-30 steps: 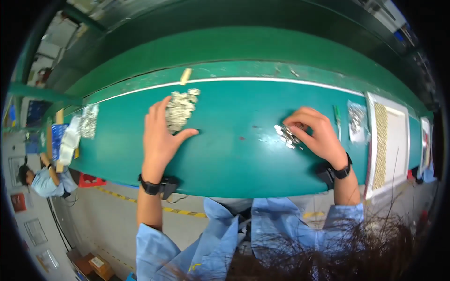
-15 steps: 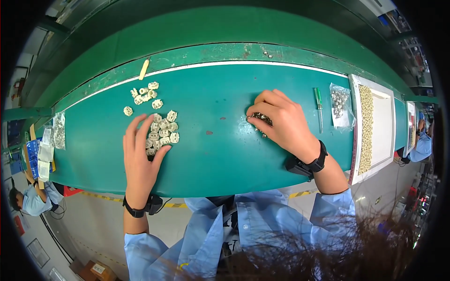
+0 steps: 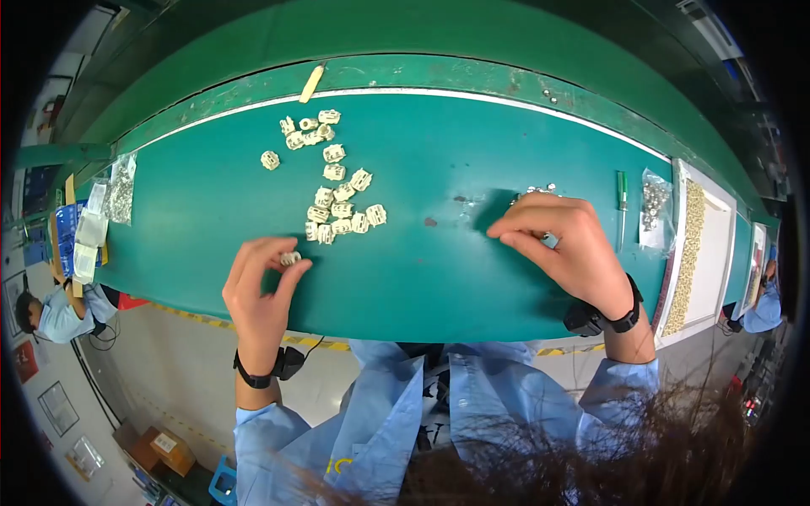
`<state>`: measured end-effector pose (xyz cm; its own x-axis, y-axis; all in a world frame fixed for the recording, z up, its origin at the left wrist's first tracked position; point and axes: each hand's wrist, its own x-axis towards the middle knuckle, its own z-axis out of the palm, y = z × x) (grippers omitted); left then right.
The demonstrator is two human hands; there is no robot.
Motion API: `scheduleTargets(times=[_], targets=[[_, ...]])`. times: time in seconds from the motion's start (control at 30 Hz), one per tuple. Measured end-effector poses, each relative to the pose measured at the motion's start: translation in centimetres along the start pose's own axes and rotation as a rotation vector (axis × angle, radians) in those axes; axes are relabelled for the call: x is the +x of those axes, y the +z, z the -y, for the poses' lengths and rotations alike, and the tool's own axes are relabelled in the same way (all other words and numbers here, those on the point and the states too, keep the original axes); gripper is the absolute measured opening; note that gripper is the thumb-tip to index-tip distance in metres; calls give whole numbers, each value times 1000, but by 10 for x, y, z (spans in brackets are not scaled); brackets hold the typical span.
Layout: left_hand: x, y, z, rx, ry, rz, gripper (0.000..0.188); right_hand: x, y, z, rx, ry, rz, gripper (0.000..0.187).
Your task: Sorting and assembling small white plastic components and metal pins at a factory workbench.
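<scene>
My left hand [image 3: 260, 285] is near the front edge of the bench. It pinches a small cream plastic part [image 3: 289, 258] between thumb and fingertips. Beyond it lies a loose cluster of similar cream parts [image 3: 342, 209], with several more farther back. On the right, my right hand [image 3: 561, 240] has its thumb and index finger pressed together over the bench. Anything in that pinch is too small to make out. Small shiny metal pieces [image 3: 550, 187] show just behind its knuckles, and the hand hides the rest of them.
A green-handled screwdriver [image 3: 623, 211], a clear bag of metal pieces [image 3: 654, 207] and a white-framed tray [image 3: 717, 253] stand to the right. At far left are another clear bag [image 3: 121, 190] and a blue box [image 3: 67, 232]. A cream stick [image 3: 312, 83] rests on the back ledge.
My left hand has drawn back from the cluster with one cream part in its fingers. My right hand has come off the metal pieces toward me. The whole view has shifted.
</scene>
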<state>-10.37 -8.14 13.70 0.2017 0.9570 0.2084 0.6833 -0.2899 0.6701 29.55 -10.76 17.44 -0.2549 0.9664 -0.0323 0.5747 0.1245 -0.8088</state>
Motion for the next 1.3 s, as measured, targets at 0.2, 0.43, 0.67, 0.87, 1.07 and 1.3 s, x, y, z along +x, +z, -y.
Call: scheduleTargets(times=[0.2,0.43,0.67,0.87,1.07,1.3], targets=[[26,33,-37,-248,504,497,33,18,34,-16,-27,-32,121,8],[46,117,5,-177,707,746,30,20,76,-56,-34,21,39,16],[46,159,50,-320,715,727,29,31,93,-90,72,96,36,15],[45,160,70,-343,703,759,30,40,104,-89,69,157,37,15],[32,168,81,-371,707,735,31,35,114,-102,3,85,113,20],[26,170,82,-441,722,697,32,23,118,-101,111,161,113,21]])
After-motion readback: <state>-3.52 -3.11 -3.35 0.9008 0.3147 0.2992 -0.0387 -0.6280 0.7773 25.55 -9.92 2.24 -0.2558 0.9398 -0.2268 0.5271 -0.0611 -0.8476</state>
